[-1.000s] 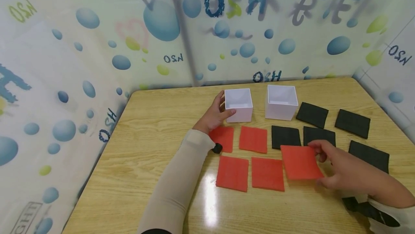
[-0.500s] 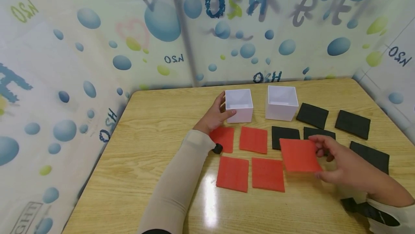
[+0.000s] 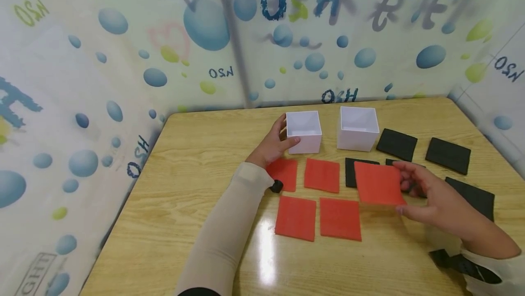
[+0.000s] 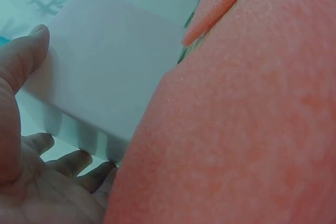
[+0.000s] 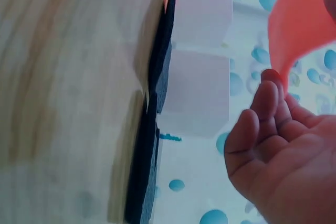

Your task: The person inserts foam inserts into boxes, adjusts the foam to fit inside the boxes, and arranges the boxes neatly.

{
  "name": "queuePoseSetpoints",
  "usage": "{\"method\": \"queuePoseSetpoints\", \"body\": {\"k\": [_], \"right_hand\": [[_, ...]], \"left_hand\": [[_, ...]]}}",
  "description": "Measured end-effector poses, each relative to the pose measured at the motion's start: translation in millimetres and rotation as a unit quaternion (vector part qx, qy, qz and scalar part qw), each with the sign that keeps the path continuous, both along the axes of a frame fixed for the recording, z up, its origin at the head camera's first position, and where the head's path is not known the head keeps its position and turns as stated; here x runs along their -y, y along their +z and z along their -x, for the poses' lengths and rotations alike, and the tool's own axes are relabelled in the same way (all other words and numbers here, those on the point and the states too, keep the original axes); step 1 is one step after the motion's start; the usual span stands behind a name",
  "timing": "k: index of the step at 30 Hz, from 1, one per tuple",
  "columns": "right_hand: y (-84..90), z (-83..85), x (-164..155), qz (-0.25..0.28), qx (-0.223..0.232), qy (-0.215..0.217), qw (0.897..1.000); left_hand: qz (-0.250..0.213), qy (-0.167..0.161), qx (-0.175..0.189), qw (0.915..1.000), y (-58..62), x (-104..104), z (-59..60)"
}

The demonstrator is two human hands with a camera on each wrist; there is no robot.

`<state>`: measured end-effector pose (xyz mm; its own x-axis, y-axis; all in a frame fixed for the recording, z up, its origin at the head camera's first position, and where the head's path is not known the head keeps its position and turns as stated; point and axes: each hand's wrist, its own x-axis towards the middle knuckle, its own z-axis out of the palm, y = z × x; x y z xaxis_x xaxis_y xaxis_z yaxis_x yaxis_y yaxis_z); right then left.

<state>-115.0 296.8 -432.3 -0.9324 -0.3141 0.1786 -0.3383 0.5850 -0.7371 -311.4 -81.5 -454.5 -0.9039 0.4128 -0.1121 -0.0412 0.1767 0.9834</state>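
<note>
Red square [image 3: 379, 183] hanging in the right grip [image 3: 432, 200]

I am pinching the square by its right side, fingers meeting the upper corner and thumb the lower. It is hovering over the worktop [image 3: 197, 159], and in the right wrist view it is curving. I am favouring a light, even pinch, since harder squeezing is probably bowing so bendy a sheet further.

My left grip [image 3: 270, 146] is holding the left white box [image 3: 310, 145], thumb lying on the front wall and fingers reaching along the left side. Here I am counting on gentle steadying; the box is looking light enough to be skidding under a hard push.

Further out, four flat red squares [image 3: 321, 175] are lying in front, one partly hiding behind my left wrist. The right white box [image 3: 357, 141] is standing beside its twin, with five black squares [image 3: 397, 144] spreading rightward. Behind everything, a drop-patterned wall covering [image 3: 131, 49] is rising.
</note>
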Motion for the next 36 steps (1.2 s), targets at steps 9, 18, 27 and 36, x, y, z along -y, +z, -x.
{"method": "queuePoseSetpoints", "body": {"k": [9, 18, 27, 36], "right_hand": [[10.4, 6.1, 18, 0.002, -0.033, -0.016, 0.999], [26.8, 26.2, 35, -0.004, -0.047, -0.005, 0.999], [44.8, 52.0, 56, -0.009, -0.036, -0.008, 0.999], [55.0, 77.7, 71, -0.002, -0.015, -0.007, 1.0]], "left_hand": [[-0.013, -0.005, -0.004, 0.9999, 0.7, -1, -0.1], [-0.006, 0.001, -0.001, 1.0, -0.3, -1, -1.0], [0.004, 0.0, -0.003, 1.0, -2.1, 0, -2.0], [0.004, -0.002, -0.005, 1.0, 0.2, 0, 0.4]]}}
